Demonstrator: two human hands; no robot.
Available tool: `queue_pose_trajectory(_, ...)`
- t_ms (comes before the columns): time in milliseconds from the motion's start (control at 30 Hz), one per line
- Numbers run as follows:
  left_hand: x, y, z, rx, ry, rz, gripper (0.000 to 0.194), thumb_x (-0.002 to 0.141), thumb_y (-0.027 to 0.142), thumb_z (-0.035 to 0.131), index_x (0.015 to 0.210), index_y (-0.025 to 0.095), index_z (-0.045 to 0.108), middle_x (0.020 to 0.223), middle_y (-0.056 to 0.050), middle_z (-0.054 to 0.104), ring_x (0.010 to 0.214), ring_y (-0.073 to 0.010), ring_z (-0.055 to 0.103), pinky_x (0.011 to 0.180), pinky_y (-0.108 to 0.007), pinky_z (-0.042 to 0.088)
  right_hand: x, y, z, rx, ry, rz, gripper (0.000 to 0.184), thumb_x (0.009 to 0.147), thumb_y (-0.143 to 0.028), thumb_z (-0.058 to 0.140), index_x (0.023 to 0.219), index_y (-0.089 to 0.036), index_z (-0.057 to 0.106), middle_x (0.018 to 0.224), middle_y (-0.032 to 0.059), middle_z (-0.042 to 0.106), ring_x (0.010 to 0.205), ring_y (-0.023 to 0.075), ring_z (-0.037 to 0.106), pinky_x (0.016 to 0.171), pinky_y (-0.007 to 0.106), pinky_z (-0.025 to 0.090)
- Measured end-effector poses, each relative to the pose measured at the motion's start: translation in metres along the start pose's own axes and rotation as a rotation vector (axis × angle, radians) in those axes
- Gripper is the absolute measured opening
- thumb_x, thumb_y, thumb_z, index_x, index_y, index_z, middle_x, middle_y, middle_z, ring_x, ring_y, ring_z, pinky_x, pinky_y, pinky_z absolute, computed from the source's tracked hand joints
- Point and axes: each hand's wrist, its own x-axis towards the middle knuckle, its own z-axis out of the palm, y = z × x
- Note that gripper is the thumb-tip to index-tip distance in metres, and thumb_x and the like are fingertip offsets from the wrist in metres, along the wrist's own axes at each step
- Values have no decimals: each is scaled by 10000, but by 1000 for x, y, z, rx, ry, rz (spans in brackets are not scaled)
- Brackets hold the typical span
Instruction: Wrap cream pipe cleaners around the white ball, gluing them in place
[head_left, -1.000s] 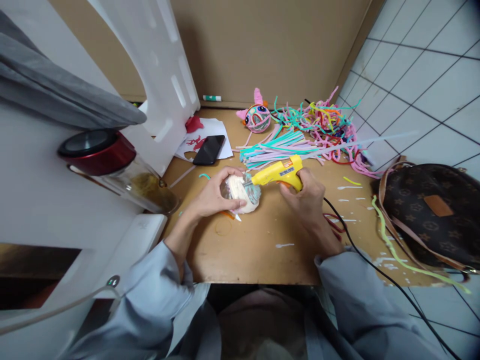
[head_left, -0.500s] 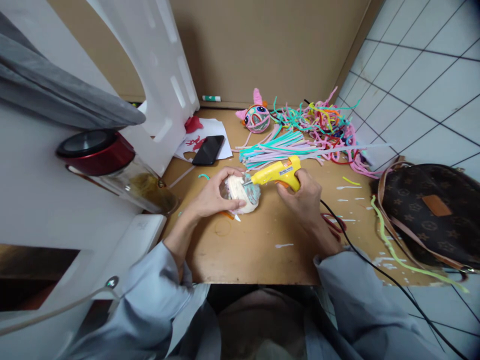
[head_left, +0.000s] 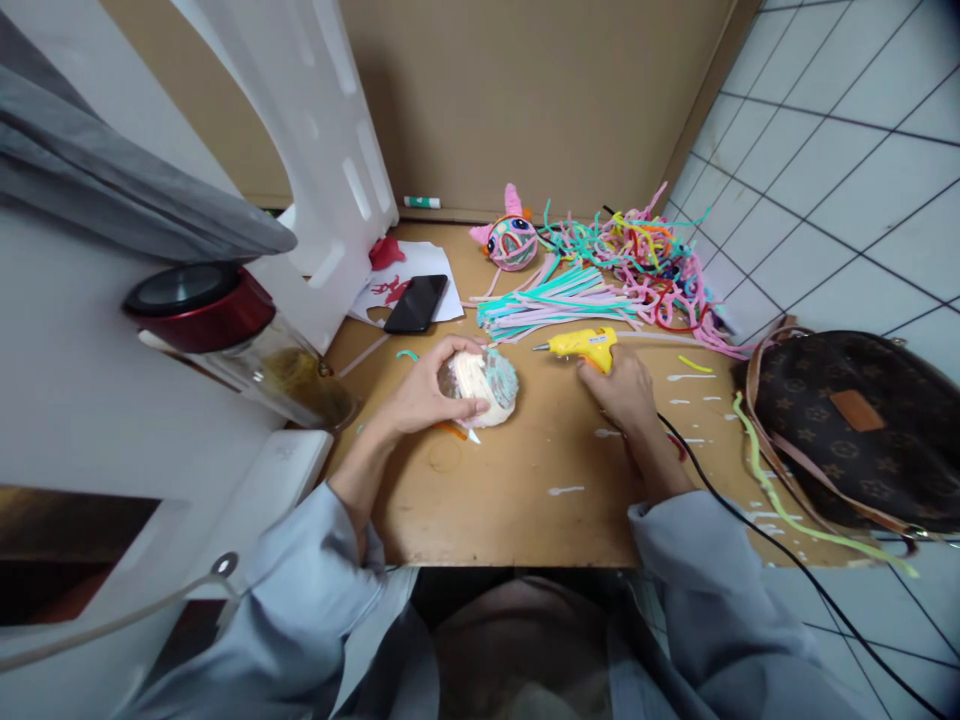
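Observation:
My left hand (head_left: 427, 392) is wrapped round a cream ball partly covered in teal and pink pipe cleaner (head_left: 487, 384), holding it on the wooden board (head_left: 517, 490). My right hand (head_left: 624, 385) grips the handle of a yellow glue gun (head_left: 579, 344), which is low over the board to the right of the ball, nozzle pointing left and clear of it. The gun's black cord (head_left: 757, 530) trails off toward the lower right.
Bundles and tangles of coloured pipe cleaners (head_left: 600, 275) lie at the back, with a finished pink ball figure (head_left: 511, 240). A black phone (head_left: 417, 302) rests on paper. A red-lidded jar (head_left: 232, 340) stands left. A brown patterned bag (head_left: 847, 420) sits right on the tiled floor.
My right hand drew the glue gun away from the ball, to the right and down toward the board. My left hand kept its hold on the ball.

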Motion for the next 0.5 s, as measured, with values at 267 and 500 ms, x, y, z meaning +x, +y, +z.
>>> queue_pose_trajectory(267, 0, -3, 0, 29, -1, 5, 642, 593, 430, 852, 1102, 184, 548, 1356, -147, 585, 1248, -308, 567, 1069, -424, 428, -6, 8, 14, -313, -39, -54, 440, 812, -433, 654, 1024, -48, 649, 972, 223, 673, 880, 306, 613, 759, 381, 443)
queue_pose_trajectory(500, 0, 2, 3, 9, -10, 2, 615, 590, 386, 844, 1088, 187, 542, 1339, -135, 589, 1222, -303, 573, 1045, -426, 430, -19, -24, -5, 146, 317, -428, 251, 946, -246, 439, 977, -192, 681, 948, 99, 645, 939, 246, 583, 827, 382, 433)
